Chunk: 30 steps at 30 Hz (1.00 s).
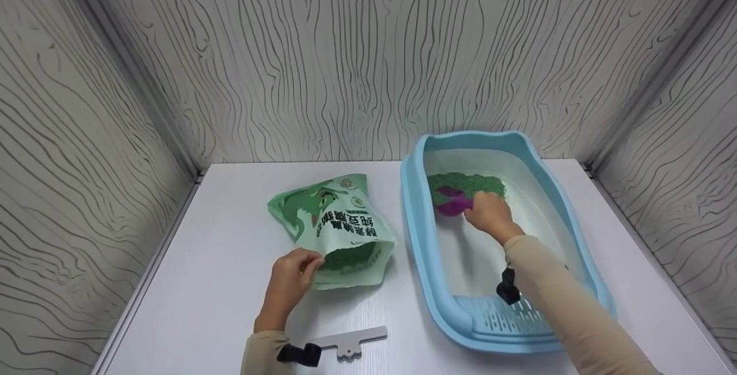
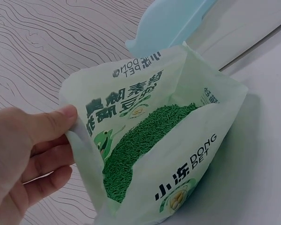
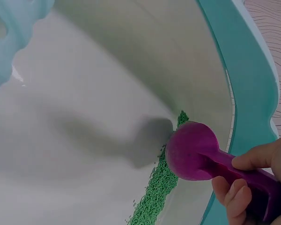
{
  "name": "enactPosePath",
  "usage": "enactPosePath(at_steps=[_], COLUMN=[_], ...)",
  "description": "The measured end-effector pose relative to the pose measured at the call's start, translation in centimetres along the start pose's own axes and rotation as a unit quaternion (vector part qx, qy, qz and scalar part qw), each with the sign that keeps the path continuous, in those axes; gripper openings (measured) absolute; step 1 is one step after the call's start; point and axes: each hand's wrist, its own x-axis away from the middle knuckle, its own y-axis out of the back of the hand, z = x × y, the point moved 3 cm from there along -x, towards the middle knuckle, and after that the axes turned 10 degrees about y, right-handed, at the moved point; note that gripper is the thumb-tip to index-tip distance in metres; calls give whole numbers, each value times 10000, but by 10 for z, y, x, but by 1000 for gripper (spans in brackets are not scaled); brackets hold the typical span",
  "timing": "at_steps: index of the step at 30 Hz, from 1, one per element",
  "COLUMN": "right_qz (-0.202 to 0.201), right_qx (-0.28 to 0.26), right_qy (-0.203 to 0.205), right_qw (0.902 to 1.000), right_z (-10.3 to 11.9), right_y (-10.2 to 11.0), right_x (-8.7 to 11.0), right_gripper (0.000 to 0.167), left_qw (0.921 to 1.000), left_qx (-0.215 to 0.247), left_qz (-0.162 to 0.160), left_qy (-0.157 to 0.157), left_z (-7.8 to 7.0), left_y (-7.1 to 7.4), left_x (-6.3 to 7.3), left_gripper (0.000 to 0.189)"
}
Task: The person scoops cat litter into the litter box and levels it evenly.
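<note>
My left hand [image 1: 289, 283] pinches the rim of an opened pale green bag [image 1: 339, 219] of cat litter between thumb and fingers. The bag lies on the table with its mouth towards me, and green pellets [image 2: 145, 140] show inside it in the left wrist view. Over the blue litter box [image 1: 416, 231], my right hand [image 1: 489, 213] grips a purple scoop [image 3: 194, 151] by its handle. The scoop's bowl is above a heap of green pellets [image 1: 478, 184] at the box's far end. In the right wrist view the bowl's rounded outside faces the camera, so its inside is hidden.
A grey bag clip [image 1: 348, 341] lies on the table near the front, beside my left wrist. The litter box has high side walls and a slotted step [image 1: 501, 314] at its near end. Wood-patterned panels [image 1: 345, 58] enclose the white table [image 1: 213, 260] behind and on both sides.
</note>
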Motion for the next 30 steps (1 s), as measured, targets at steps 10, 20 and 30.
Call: enactPosePath(at_steps=[10,20,30], right_qz=[-154,-276,-309], right_qx=[-18,-180,-283], right_qy=[-40,21,49], right_qw=[9999,9995,9991], right_z=[3,9,14], right_y=[-5,-6,-3], right_x=[-4,-5,-6], right_gripper=[20,22,22], left_qw=[10000,10000,10000], left_qx=[15,-10,-4], left_qz=[-29,-21,-34], left_qy=[-77,-54,-67], left_z=[0,-2,-1], left_y=[0,1,1], left_x=[0,0,1], left_gripper=[6,5,6])
